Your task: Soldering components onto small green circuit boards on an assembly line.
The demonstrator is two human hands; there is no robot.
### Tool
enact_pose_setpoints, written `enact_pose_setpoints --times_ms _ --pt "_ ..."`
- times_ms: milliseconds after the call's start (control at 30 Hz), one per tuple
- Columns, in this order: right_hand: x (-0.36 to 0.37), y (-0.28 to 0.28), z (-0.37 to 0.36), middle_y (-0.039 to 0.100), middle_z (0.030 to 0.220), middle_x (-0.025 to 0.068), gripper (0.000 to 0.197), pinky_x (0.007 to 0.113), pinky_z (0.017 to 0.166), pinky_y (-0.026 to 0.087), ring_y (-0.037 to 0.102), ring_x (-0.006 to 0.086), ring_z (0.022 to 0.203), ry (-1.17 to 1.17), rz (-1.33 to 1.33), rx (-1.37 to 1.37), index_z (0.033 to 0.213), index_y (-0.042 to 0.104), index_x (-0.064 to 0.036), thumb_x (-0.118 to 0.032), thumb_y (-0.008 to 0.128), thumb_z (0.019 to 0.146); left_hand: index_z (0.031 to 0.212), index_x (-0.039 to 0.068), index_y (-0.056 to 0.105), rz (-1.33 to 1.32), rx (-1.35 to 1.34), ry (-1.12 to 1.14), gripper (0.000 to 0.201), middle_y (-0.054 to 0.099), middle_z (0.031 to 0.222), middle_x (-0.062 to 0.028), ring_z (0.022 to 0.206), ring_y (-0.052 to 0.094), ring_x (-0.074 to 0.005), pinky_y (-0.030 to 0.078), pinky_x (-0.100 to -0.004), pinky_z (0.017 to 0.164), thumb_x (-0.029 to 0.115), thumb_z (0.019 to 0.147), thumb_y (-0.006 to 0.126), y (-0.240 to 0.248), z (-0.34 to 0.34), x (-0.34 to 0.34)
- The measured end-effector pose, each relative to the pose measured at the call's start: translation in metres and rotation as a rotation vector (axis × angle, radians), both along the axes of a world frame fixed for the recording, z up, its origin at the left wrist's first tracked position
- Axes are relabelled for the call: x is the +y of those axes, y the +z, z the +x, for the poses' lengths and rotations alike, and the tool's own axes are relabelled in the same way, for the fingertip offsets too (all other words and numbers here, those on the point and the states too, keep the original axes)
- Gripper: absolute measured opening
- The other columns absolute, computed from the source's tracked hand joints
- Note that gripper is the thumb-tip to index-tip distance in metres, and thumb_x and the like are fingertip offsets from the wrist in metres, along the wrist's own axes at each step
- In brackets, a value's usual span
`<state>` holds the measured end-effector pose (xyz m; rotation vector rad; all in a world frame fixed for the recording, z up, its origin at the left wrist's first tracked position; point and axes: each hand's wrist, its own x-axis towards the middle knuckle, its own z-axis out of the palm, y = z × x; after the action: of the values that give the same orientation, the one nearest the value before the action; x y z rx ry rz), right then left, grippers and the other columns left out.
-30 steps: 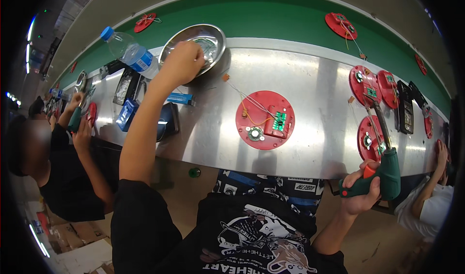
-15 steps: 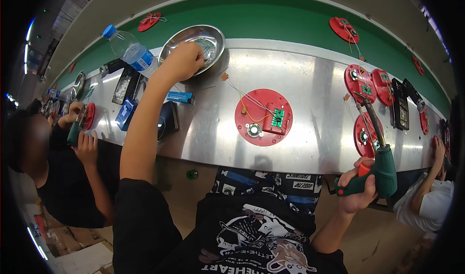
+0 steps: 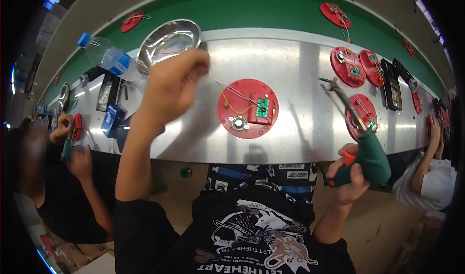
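Observation:
My left hand (image 3: 174,87) is raised over the table beside the steel bowl (image 3: 145,51). Its fingers are curled together and blurred, and whatever is between them cannot be made out. Thin pale wires run from a red round disc (image 3: 237,92) up toward those fingertips, where their far end is hidden. The disc lies flat at the middle of the table, carrying a green circuit board (image 3: 262,108) and a round silver part (image 3: 238,123). My right hand (image 3: 351,179) is closed round the grip of a green soldering gun (image 3: 374,158), its tip pointing up and left above the table.
More red discs (image 3: 348,73) with wires lie at the right, beside a black parts tray (image 3: 391,90). A plastic bottle (image 3: 114,58) stands left of the bowl, near a blue box (image 3: 112,119). A green belt (image 3: 261,12) runs behind. Co-workers (image 3: 80,177) sit at both sides.
My left hand has come out of the bowl and toward me, to near the wire ends. The soldering gun has shifted slightly left and up in the picture. The whole view has shifted a little.

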<state>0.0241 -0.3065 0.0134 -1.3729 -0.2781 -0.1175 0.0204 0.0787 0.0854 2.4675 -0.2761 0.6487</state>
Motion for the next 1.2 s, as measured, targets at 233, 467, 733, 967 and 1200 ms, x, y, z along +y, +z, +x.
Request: enact_pose_setpoints --times_ms 233,467,733,967,1200 --pt "0.018 0.005 -0.012 0.068 0.094 0.0157 0.033 0.028 0.067 0.053 0.066 0.0213 0.071 0.218 -0.446 -0.162 0.106 0.068 0.0066 -0.007 0.073 0.077 0.094 -0.002 0.066 -0.202 -0.032 -0.125 0.012 0.063 0.079 -0.0113 0.062 0.061 -0.0209 0.046 -0.0295 0.057 -0.005 0.083 0.067 -0.053 -0.016 -0.058" --pt "0.025 0.001 -0.02 0.067 0.087 0.015 0.027 0.029 0.067 0.052 0.065 0.0233 0.071 0.203 -0.405 -0.007 0.097 0.069 0.0065 -0.006 0.073 0.074 0.095 -0.001 0.068 -0.127 -0.111 -0.052 0.015 0.064 0.077 -0.0122 0.06 0.063 -0.0242 0.049 -0.0327 0.054 -0.005 0.081 0.069 -0.076 -0.013 -0.07" --pt "0.025 -0.004 -0.022 0.067 0.086 0.0136 0.028 0.029 0.066 0.051 0.065 0.0232 0.069 0.174 -0.398 0.086 0.097 0.07 0.0064 -0.005 0.073 0.072 0.095 -0.002 0.068 -0.114 -0.142 -0.05 0.013 0.064 0.075 -0.0124 0.061 0.063 -0.0247 0.049 -0.0327 0.055 -0.005 0.082 0.069 -0.079 -0.012 -0.071" --pt "0.02 -0.006 -0.021 0.068 0.087 0.0134 0.027 0.03 0.069 0.052 0.065 0.0227 0.07 0.173 -0.361 0.139 0.098 0.07 0.0062 -0.005 0.073 0.073 0.091 0.001 0.068 -0.08 -0.119 -0.031 0.01 0.067 0.078 -0.0107 0.066 0.066 -0.0281 0.053 -0.0371 0.06 -0.001 0.081 0.069 -0.08 -0.012 -0.072" --pt "0.012 -0.01 -0.014 0.063 0.096 0.0161 0.041 0.03 0.054 0.047 0.059 0.0194 0.059 0.347 -0.393 -0.032 0.125 0.059 0.0092 -0.007 0.062 0.088 0.091 0.001 0.068 -0.065 -0.116 -0.021 0.009 0.067 0.077 -0.0105 0.064 0.065 -0.0278 0.052 -0.0367 0.058 0.0 0.082 0.069 -0.082 -0.012 -0.073"
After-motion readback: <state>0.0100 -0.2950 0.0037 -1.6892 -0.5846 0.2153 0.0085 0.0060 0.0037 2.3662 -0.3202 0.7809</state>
